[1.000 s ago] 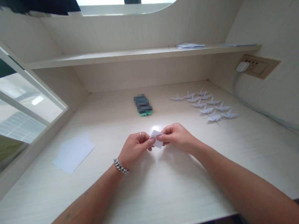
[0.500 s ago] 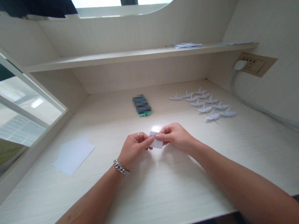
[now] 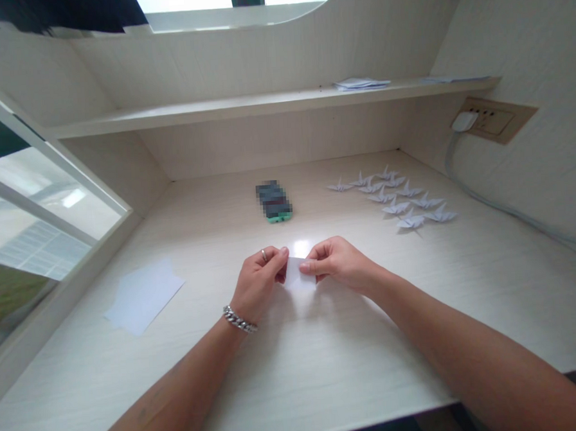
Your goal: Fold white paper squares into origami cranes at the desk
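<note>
Between my two hands, above the middle of the pale desk, is a small folded piece of white paper. My left hand, with a ring and a chain bracelet at the wrist, pinches the paper's left edge. The thumb of my right hand lies across the paper's upper right part, with the fingers curled behind it. To the right at the back, several white folded paper cranes stand in rows. White paper sheets lie flat on the left.
Beyond my hands lies a blurred dark object with a green end. Folded papers rest on the shelf above the desk. A plug sits in the wall socket, its grey cable running down the right side.
My left thumb has shifted up from the paper's face to its upper left edge, and more of the paper shows. My right hand keeps nearly the same hold.
</note>
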`<state>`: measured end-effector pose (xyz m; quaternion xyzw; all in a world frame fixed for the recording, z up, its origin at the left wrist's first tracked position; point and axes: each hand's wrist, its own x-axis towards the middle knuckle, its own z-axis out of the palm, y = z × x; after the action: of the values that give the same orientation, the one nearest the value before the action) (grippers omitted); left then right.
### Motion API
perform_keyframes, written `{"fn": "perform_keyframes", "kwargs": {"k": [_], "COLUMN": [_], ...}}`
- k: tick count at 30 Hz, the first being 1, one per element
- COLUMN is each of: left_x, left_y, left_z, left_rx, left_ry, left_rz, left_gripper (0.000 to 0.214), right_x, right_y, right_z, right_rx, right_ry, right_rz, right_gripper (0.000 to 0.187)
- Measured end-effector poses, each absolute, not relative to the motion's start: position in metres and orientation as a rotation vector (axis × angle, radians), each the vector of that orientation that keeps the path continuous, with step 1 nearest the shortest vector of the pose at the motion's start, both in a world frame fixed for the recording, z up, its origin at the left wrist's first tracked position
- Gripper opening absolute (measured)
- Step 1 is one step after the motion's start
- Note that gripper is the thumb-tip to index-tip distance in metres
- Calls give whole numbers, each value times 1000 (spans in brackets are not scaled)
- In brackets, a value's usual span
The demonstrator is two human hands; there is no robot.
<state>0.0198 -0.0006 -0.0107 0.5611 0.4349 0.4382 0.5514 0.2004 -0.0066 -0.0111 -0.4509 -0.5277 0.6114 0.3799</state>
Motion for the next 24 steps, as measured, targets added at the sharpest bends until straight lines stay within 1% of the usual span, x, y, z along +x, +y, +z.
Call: {"fn": "perform_keyframes", "kwargs": {"k": [3,7,9,13,19,24], "left_x": [18,17,17,18,18,18], "left_y": [1,-2,-4,-5,-6,-8], "left_z": [-9,-7,-8,-8,-5,-2], "left_rx": [1313,1535,1613,1635,1714,1825], "left_ry": [1059,1092,1130,1186,1135,1194], "left_rz": [1054,895,892,921,745,770], "left_gripper": [34,34,33,31,25,26], "right_x": [201,201,201,200,198,195], "right_y": [-8,-8,-7,-5,-5,-5], "right_z": [-10,-9,-10,-12,-16,-17], "right_rx": [-1171,-1164,-1159,-1177,-1201,-1129], "right_ry": [-1349,-1341,-1329,-1232,-1334,-1312], "right_rz": [1571,1600,1592,1498,1339,1325], "right_gripper": [28,29,29,27,24,23]}}
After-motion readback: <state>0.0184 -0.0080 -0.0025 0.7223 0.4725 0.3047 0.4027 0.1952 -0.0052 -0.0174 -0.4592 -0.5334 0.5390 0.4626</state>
